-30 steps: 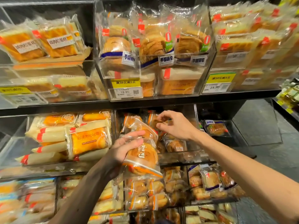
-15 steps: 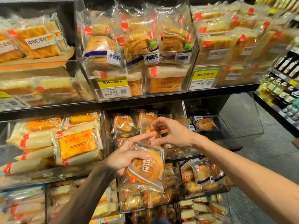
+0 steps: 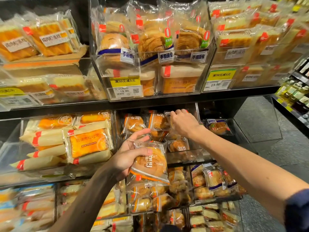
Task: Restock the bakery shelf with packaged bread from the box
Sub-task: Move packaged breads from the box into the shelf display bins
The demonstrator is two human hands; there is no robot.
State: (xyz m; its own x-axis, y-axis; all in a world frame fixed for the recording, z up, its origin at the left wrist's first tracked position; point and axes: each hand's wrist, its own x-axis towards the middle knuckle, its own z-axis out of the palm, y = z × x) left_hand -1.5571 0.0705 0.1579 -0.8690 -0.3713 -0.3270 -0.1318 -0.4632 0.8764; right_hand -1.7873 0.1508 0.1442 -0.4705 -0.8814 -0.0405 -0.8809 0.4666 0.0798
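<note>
Head view: the left hand [image 3: 128, 158] grips a round bun packet [image 3: 150, 164] from one side, thumb across the front and fingers spread behind the loose top of the wrapper. The packet hangs just in front of the clear bin [image 3: 184, 158] on the middle shelf and is not yet inside it. The right hand [image 3: 184, 124] reaches into that bin, its fingers curled and pinching the top edge of an upright packet [image 3: 168, 116] in the back row, beside two matching packets [image 3: 133, 123]. The supply box is out of view.

The likely trouble is the one-sided hold. The film looks slick, and if the thumb eases the bun could slide out and fall onto the lower shelf or the floor. Squeezing harder would probably dent soft bread. The back row appears to stand only by leaning, so letting go of the pinched packet too soon may tip it forward. Pushing the new packet into a crowded bin could nudge others over the front wall.
</note>
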